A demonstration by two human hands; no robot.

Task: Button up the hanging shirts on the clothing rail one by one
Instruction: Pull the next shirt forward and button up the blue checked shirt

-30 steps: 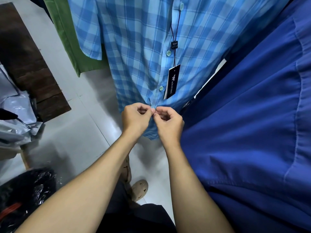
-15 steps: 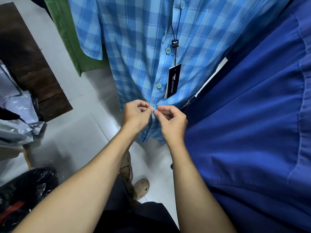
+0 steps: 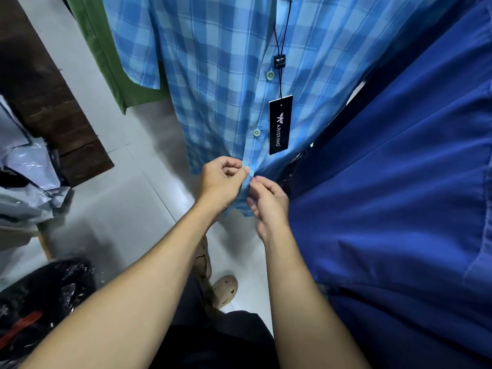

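Head view, angled downward: a blue plaid shirt is being shown hanging in the upper middle, with a green shirt just beside it on the left and a solid blue garment crowding it on the right. The plaid shirt's front placket is being handled at its lower end, just above the hem. It is being pinched there between the thumb and forefinger of the left hand, whose other fingers are being curled in. The opposite placket edge is being gripped by the thumb and forefinger tips of the right hand, which is touching the left at the fingertips; the button between them is being hidden. Above the hands, a lower button and an upper button, both pale green, are being seen fastened. A black hang tag marked ARISTINO is dangling on a cord beside them. White floor tiles and a beige sandal are being seen below.
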